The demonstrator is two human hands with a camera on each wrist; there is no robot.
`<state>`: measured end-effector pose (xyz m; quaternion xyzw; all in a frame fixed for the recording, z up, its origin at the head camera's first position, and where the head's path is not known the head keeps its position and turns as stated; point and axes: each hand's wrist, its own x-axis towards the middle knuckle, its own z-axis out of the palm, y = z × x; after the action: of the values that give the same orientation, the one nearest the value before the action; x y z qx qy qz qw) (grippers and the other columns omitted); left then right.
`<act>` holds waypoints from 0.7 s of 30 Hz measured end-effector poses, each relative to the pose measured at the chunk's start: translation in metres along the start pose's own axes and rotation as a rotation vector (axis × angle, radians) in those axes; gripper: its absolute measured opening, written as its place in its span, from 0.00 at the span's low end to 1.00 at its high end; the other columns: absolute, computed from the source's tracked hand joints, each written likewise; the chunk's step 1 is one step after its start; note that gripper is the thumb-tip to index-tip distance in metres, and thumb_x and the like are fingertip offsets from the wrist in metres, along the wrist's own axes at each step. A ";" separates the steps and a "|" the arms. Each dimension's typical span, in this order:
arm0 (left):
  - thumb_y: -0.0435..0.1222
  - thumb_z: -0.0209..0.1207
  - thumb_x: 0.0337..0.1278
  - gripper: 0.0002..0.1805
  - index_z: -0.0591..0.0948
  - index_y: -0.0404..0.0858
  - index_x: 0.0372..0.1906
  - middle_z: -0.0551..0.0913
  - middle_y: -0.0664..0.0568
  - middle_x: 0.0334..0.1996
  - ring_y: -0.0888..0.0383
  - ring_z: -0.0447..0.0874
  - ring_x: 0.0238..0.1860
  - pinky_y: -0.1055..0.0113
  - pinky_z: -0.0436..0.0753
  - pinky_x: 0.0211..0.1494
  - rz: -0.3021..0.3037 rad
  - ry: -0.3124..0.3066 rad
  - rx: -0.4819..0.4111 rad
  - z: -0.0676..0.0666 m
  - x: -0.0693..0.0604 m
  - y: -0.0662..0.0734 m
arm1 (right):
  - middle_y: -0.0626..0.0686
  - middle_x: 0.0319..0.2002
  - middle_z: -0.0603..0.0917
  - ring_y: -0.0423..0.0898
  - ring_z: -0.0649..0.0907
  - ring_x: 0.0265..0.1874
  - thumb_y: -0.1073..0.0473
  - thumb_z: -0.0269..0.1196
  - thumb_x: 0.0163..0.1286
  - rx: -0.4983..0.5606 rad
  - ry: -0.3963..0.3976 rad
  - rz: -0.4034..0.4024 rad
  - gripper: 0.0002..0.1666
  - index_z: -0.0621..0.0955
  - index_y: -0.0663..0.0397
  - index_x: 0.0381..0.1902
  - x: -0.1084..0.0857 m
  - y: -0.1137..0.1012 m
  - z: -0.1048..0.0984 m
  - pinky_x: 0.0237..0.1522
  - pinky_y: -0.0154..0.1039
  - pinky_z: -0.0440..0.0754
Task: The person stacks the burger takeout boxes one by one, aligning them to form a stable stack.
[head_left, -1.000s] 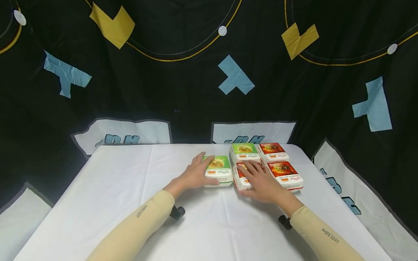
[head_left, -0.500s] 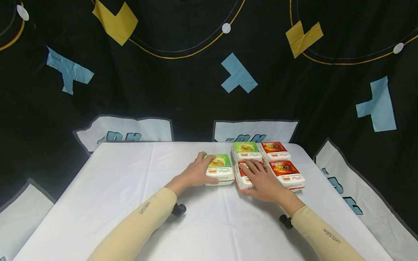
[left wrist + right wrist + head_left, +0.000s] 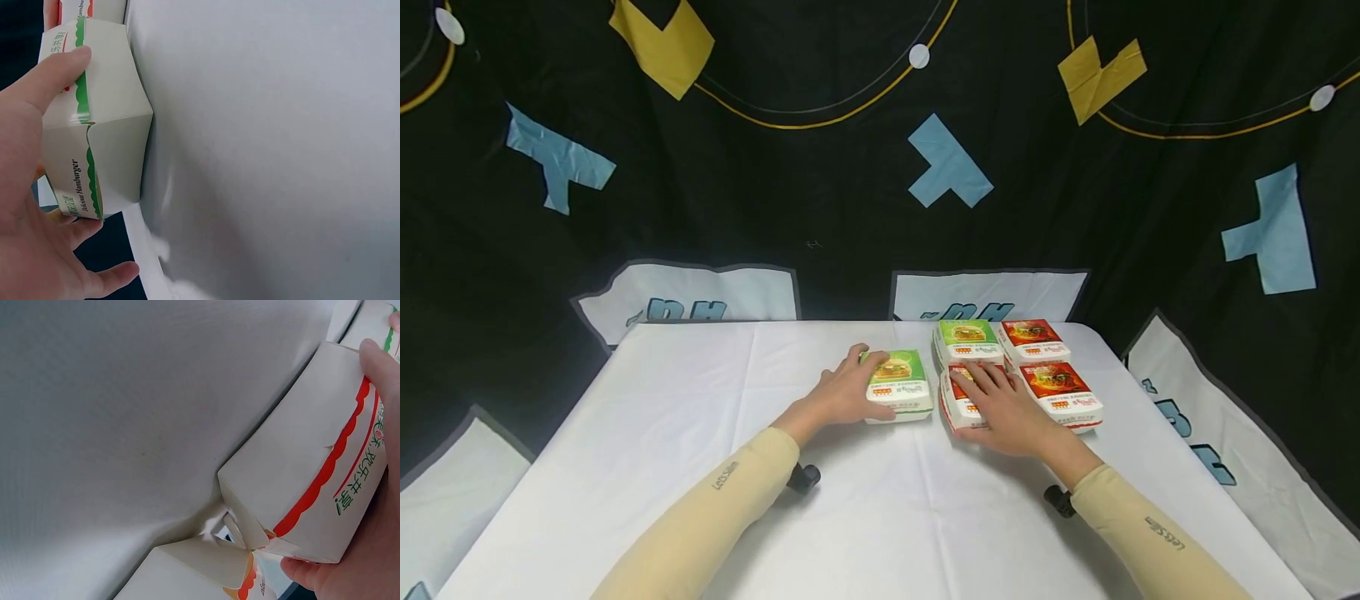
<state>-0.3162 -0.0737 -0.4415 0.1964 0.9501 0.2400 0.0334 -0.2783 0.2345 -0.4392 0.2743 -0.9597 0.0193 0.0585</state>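
My left hand [image 3: 841,395] grips a green-and-white hamburger box [image 3: 901,388], thumb on its near side and fingers toward the far left. In the left wrist view, the thumb presses the near wall of this hamburger box [image 3: 106,81]. My right hand [image 3: 1013,414] lies over a red-and-white hamburger box [image 3: 957,408], its fingers spread across the top and hiding much of it. From the right wrist, my thumb shows on the near wall of the red hamburger box [image 3: 294,437], with a finger around its side. A narrow gap separates the two held boxes.
Behind the right hand's box stands another green box [image 3: 967,335]. Two red boxes are to the right, one at the back [image 3: 1032,335] and a nearer red box [image 3: 1060,385]. All rest on a white-covered table [image 3: 647,433], before a black curtain [image 3: 737,200].
The green box in my left hand has shifted slightly left, and the gap to the red box has widened a little. My right hand stays on its box. The head view tilts slightly.
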 end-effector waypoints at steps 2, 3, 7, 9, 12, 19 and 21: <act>0.63 0.71 0.43 0.54 0.60 0.58 0.76 0.54 0.46 0.77 0.47 0.64 0.72 0.34 0.67 0.66 0.004 -0.005 0.010 -0.001 -0.002 -0.002 | 0.54 0.80 0.56 0.61 0.57 0.77 0.27 0.62 0.63 -0.003 0.002 -0.002 0.56 0.55 0.39 0.81 0.000 0.000 0.000 0.69 0.73 0.61; 0.63 0.71 0.43 0.53 0.60 0.58 0.76 0.55 0.46 0.77 0.47 0.63 0.72 0.33 0.66 0.66 0.004 -0.007 0.013 -0.003 -0.002 -0.002 | 0.55 0.80 0.56 0.61 0.57 0.77 0.27 0.62 0.63 -0.006 0.005 -0.003 0.56 0.56 0.40 0.81 0.000 0.000 0.000 0.68 0.73 0.61; 0.62 0.71 0.43 0.53 0.60 0.57 0.76 0.57 0.46 0.76 0.47 0.63 0.72 0.33 0.66 0.66 -0.001 -0.014 0.029 -0.007 -0.007 -0.003 | 0.55 0.80 0.56 0.61 0.57 0.76 0.27 0.62 0.63 -0.008 0.011 -0.007 0.56 0.56 0.40 0.81 0.000 0.000 0.000 0.68 0.73 0.61; 0.62 0.71 0.43 0.54 0.60 0.57 0.77 0.57 0.46 0.76 0.47 0.64 0.72 0.35 0.67 0.66 -0.008 -0.014 0.032 -0.009 -0.010 -0.004 | 0.55 0.80 0.56 0.62 0.58 0.76 0.27 0.63 0.63 -0.005 0.015 -0.007 0.56 0.56 0.40 0.81 0.001 0.000 0.001 0.68 0.73 0.61; 0.62 0.71 0.43 0.54 0.60 0.56 0.77 0.57 0.45 0.76 0.47 0.65 0.70 0.39 0.70 0.65 -0.015 -0.014 0.029 -0.011 -0.015 -0.007 | 0.55 0.79 0.57 0.61 0.58 0.76 0.27 0.62 0.63 -0.004 0.019 -0.008 0.56 0.56 0.40 0.80 0.001 0.000 0.001 0.68 0.73 0.62; 0.63 0.71 0.43 0.53 0.60 0.57 0.76 0.58 0.45 0.75 0.47 0.67 0.68 0.43 0.74 0.61 -0.021 0.000 0.039 -0.015 -0.025 -0.017 | 0.54 0.80 0.56 0.61 0.57 0.77 0.27 0.62 0.63 0.011 0.003 0.006 0.55 0.56 0.39 0.81 0.001 0.001 0.000 0.69 0.72 0.60; 0.63 0.70 0.43 0.53 0.60 0.57 0.76 0.58 0.45 0.75 0.47 0.68 0.67 0.43 0.75 0.59 -0.021 0.005 0.042 -0.016 -0.027 -0.020 | 0.54 0.80 0.56 0.60 0.56 0.77 0.26 0.62 0.63 0.017 -0.001 0.009 0.55 0.56 0.38 0.81 0.001 0.001 0.001 0.70 0.72 0.59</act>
<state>-0.3005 -0.1075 -0.4380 0.1864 0.9570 0.2201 0.0295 -0.2796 0.2349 -0.4399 0.2706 -0.9607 0.0277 0.0558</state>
